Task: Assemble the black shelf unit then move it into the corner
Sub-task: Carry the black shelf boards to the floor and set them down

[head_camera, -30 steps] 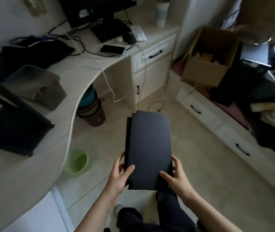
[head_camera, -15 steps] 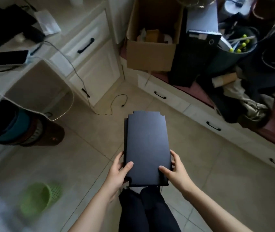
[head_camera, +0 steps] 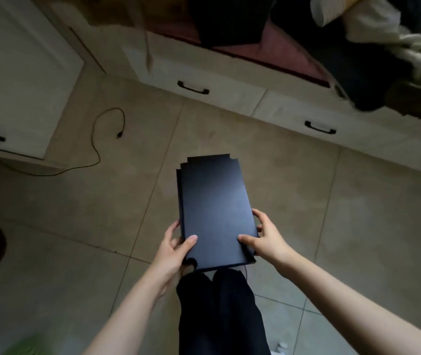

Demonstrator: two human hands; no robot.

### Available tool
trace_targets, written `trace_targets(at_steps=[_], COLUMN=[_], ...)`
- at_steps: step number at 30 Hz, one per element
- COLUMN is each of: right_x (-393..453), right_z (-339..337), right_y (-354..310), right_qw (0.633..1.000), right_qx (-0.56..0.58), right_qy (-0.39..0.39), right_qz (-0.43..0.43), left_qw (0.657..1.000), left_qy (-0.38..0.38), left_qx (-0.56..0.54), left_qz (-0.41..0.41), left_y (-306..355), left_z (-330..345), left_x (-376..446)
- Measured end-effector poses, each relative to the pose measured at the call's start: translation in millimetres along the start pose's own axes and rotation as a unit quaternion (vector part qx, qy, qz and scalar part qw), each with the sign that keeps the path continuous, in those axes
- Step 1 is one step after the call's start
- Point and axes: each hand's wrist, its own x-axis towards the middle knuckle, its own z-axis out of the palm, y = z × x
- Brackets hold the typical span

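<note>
Black flat shelf panels (head_camera: pixel 214 211) (stacked, notched corners) between left hand (head_camera: pixel 173 248) and right hand (head_camera: pixel 265 237).

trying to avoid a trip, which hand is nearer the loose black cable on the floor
Left. The left hand grips the black panels' left edge, on the side where the cable lies. The right hand grips the right edge, farther off.

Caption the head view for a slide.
Both hands, left and right, hold a stack of black panels above the tiled floor.
</note>
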Motion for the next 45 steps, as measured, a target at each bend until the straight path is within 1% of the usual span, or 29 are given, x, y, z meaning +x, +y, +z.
trace_targets(at_steps=[7,12,16,20,27,30,32,37,40,43,45], right_x=[143,220,262,291,322,333,338,351,360,365,368], right_z=[14,24,30,34,46,50,53,62,65,64,62], right_y=[67,104,125,135,145,150,155,166,172,177,178], right_qw=[0.999,0.999,0.998,0.999,0.999,0.998,0.998,0.996,0.994,0.992,0.992], right_qx=[-0.002,-0.029,-0.042,-0.047,-0.026,-0.019,-0.033,-0.070,-0.088,-0.094,-0.100], right_qy=[-0.023,-0.029,-0.025,-0.014,0.031,0.052,0.055,0.054,0.063,0.079,0.074], right_qz=[0.024,0.032,0.034,0.024,-0.016,-0.013,-0.003,0.015,0.016,0.020,0.030], left_qw=[0.999,0.998,0.997,0.998,0.999,0.999,0.999,0.997,0.995,0.994,0.993], left_qy=[0.019,0.018,0.002,0.012,0.029,0.039,0.038,0.061,0.057,0.062,0.060], left_qx=[0.025,0.047,0.070,0.067,0.012,-0.003,-0.005,0.045,0.080,0.089,0.097], left_qz=[-0.024,-0.024,-0.022,-0.019,-0.025,-0.033,-0.037,-0.020,-0.012,-0.002,-0.003], left_y=[-61,-93,-106,-113,-121,-125,-130,-140,-144,-144,-144], left_z=[-10,-17,-22,-22,-24,-23,-22,-23,-24,-22,-22], left_x=[141,212,254,285,324,335,339,352,359,363,363])
